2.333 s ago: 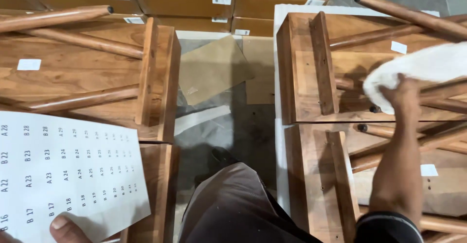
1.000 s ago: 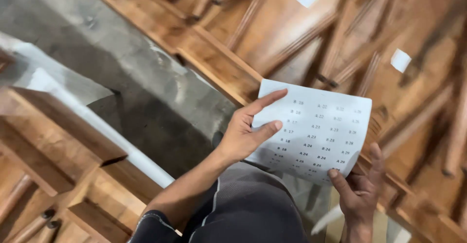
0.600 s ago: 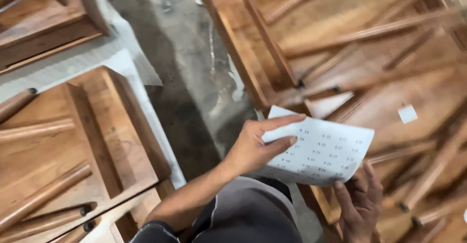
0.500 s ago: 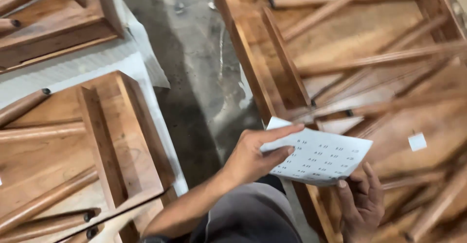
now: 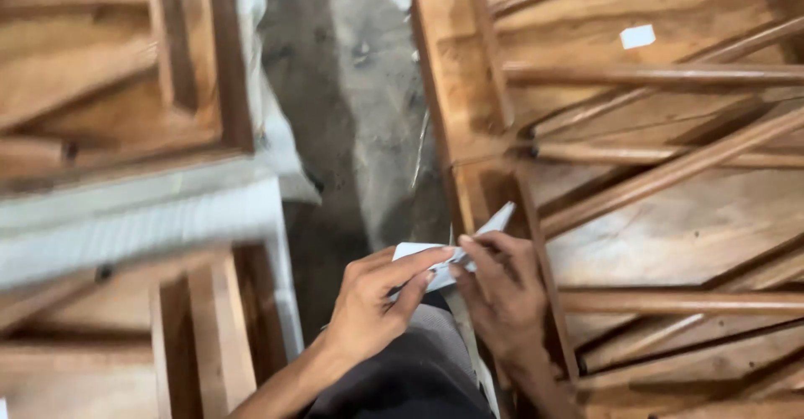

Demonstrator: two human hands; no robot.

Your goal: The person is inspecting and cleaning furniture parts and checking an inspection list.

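Both of my hands hold one white paper sheet printed with small labels, now seen nearly edge-on and partly folded between them. My left hand grips its left side, fingers on top. My right hand pinches the right side, thumb and fingers closed over the paper. The sheet hovers over my dark-clothed lap, just beside the left edge of an upturned wooden table with round legs and a small white sticker.
Other upturned wooden furniture lies on the left, with a white padded edge across it. A grey concrete floor strip runs between the two rows of furniture.
The camera swung round over the furniture. The sheet went from flat and open, readable, to folded and edge-on, and my hands came closer together on it.
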